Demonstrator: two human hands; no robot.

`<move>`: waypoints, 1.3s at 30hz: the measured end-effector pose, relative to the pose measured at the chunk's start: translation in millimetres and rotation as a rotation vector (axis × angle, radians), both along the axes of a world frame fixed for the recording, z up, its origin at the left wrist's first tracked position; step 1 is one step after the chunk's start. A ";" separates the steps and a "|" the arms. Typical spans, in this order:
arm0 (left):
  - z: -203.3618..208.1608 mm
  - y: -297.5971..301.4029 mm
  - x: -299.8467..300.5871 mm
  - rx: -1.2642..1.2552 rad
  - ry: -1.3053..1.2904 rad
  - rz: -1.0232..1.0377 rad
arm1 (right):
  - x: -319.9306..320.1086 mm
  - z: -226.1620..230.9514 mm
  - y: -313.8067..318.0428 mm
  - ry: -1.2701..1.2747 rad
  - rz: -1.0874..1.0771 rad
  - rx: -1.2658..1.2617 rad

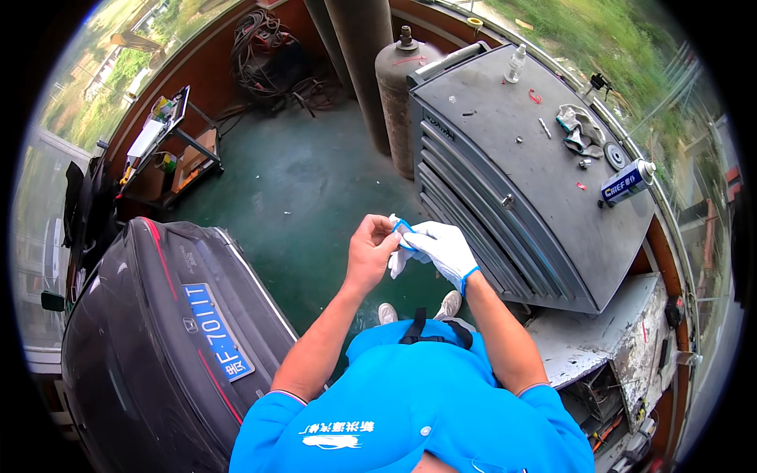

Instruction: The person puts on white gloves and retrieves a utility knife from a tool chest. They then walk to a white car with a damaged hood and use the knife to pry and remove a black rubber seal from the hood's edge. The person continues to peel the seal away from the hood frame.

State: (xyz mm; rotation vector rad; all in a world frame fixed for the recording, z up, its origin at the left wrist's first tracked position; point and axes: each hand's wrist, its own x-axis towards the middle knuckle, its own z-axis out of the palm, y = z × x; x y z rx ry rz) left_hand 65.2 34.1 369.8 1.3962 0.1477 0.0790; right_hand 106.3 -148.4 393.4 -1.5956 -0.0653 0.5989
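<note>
My bare left hand point(369, 251) is closed, its thumb and fingers pinching the blue-edged cuff of a loose white work glove point(397, 265). On my right hand point(444, 247) is a matching white glove with a blue cuff at the wrist. Its fingers are closed on the other side of the loose glove's opening. Both hands meet in front of my waist, above the green floor, and the loose glove hangs between them. The right fingertips are partly hidden behind the fabric.
To my right stands a grey tool cabinet point(505, 102) with a clear bottle point(516, 63), used gloves point(582, 130) and a spray can point(627, 183) on top. A gas cylinder point(397, 110) is beside it. A dark car point(150, 315) sits at left, a tool cart point(177, 146) beyond.
</note>
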 end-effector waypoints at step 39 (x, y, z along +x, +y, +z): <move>-50.4 6.2 12.2 -0.883 0.308 -0.108 | -68.8 -38.0 24.9 0.048 0.116 0.017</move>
